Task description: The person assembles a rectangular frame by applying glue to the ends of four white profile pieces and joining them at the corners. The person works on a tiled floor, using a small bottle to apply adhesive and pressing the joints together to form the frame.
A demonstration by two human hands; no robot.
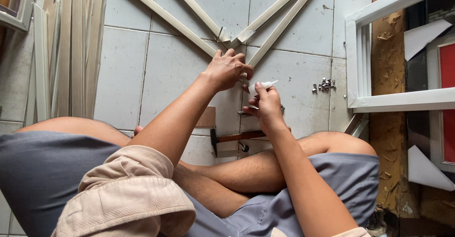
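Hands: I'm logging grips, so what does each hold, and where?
Right hand pinches a small white tube at its rear end. Left hand grips a cream moulding strip at its near end.

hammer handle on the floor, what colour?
Reddish-brown wood; the hammer shows in the head view, below the right hand.

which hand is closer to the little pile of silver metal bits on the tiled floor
Right. The right hand, holding a small white tube, sits just left of the silver metal bits; the left hand is farther left, on the cream frame corner.
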